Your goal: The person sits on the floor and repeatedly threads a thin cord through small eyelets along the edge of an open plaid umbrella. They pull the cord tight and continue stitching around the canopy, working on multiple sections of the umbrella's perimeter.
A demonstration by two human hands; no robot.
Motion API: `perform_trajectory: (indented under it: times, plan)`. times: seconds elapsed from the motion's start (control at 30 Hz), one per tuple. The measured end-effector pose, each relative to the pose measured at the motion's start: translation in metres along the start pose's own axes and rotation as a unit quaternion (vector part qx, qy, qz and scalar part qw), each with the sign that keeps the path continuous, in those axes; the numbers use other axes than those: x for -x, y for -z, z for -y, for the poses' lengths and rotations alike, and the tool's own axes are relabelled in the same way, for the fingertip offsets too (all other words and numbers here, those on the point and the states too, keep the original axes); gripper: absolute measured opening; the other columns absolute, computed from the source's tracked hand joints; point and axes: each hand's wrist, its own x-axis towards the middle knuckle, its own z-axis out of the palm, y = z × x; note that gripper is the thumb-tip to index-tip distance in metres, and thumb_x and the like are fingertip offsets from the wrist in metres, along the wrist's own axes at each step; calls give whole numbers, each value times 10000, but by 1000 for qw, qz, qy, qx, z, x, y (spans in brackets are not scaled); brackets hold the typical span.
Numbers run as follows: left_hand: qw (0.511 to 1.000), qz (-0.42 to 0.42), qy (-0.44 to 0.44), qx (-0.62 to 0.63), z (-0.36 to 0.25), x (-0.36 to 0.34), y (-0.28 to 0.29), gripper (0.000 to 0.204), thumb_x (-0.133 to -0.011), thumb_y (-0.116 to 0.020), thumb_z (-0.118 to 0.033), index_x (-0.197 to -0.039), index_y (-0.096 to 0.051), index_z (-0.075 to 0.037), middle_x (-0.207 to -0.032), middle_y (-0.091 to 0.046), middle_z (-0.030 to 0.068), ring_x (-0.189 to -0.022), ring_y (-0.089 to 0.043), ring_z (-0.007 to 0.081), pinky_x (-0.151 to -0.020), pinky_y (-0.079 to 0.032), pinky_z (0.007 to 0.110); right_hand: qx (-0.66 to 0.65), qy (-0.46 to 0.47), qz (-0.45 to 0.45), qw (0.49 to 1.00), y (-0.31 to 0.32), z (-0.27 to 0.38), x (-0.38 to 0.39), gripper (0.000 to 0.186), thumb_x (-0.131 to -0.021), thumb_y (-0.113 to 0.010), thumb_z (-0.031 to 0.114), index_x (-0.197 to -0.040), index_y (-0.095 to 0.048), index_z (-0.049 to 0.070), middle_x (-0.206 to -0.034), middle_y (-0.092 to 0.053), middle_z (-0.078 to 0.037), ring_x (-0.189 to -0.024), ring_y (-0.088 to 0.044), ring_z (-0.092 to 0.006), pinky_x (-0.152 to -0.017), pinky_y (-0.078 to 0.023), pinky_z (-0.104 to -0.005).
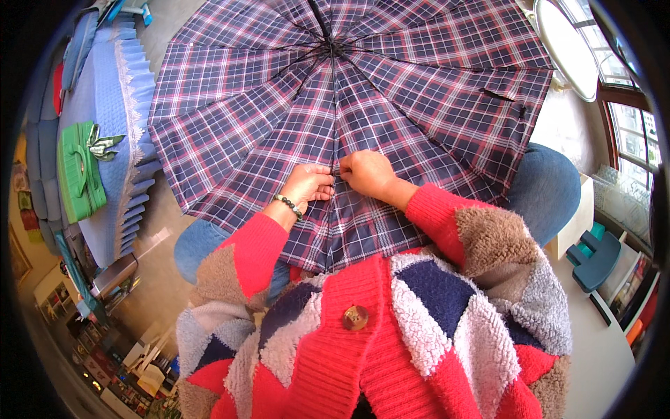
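An open plaid umbrella (251, 133) in navy, red and white lies spread over my lap, its inside facing me and its dark shaft (319, 21) and hub at the top. My left hand (307, 185), with a beaded bracelet at the wrist, pinches the thin middle rib (333, 126) below the hub. My right hand (363, 171) is closed just right of it, fingertips at the same rib. The detail between my fingertips is too small to make out.
A bed with blue ruffled cover (108, 223) holds a green bag (80, 174) at the left. A white oval rimmed object (565, 49) and windows (631, 146) are at the right, above a teal plastic item (597, 258). Shelves with clutter (98, 363) sit lower left.
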Motion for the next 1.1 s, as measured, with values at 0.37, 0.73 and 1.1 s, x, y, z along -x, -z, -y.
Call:
perform_trajectory:
  times: [0.37, 0.73, 1.1]
  plan:
    - [1000, -1, -3, -18, 6, -6, 11, 145, -815, -609, -38, -952, -572, -6, -739, -609, 36, -603, -610, 111, -550, -520, 228, -13, -43, 30, 999, -5, 0, -2, 101, -733, -607, 194, -745, -682, 128, -761, -660, -112, -748, -642, -306, -679, -510, -420]
    - [996, -37, -25, -83, 8, -8, 5, 151, -793, -648, -63, -924, -583, -27, -655, -578, 7, -500, -548, 78, -441, -463, 207, -14, -41, -1, 999, -9, 6, 2, 100, -754, -614, 179, -795, -674, 110, -781, -660, -109, -764, -636, -306, -696, -501, -407]
    - [994, -56, -44, -88, 17, -15, 8, 130, -782, -635, -32, -895, -573, -10, -656, -574, 22, -488, -544, 93, -410, -450, 217, 15, -22, -52, 998, 62, 1, -16, 191, -720, -615, 32, -911, -607, 30, -848, -658, -167, -746, -655, -309, -690, -516, -386]
